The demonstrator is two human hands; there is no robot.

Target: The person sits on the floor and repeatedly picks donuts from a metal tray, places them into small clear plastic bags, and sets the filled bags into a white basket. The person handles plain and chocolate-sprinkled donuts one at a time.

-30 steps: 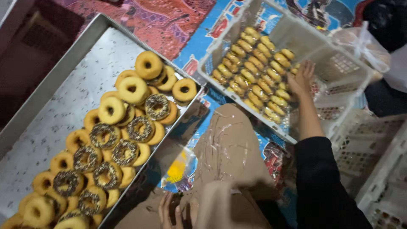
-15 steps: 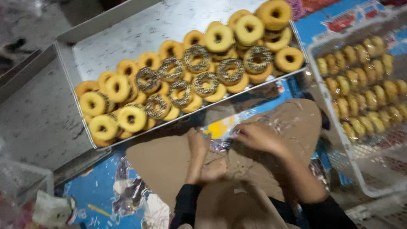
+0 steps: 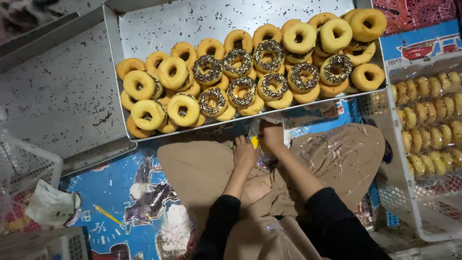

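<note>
A metal tray (image 3: 144, 29) holds several ring doughnuts, some plain yellow (image 3: 147, 114) and some with chocolate sprinkles (image 3: 271, 85). I sit just in front of it with tan trousers (image 3: 202, 168) over my crossed legs. My left hand (image 3: 244, 153) and my right hand (image 3: 271, 136) meet at the tray's near edge. Both pinch a small clear plastic bag (image 3: 256, 140) with something yellow in it. The bag is mostly hidden by my fingers. Black sleeves cover both forearms.
A white plastic basket (image 3: 385, 159) on the right holds rows of small oblong pastries (image 3: 428, 130). A second metal tray (image 3: 57, 96) lies at the left, with another white basket (image 3: 29, 163) and a crumpled wrapper (image 3: 50, 204) near it. A blue printed mat (image 3: 110, 192) covers the floor.
My right hand left the pastry basket on the right and came back to my lap. Both hands now sit closer to the tray edge on the plastic bag. My view swung left.
</note>
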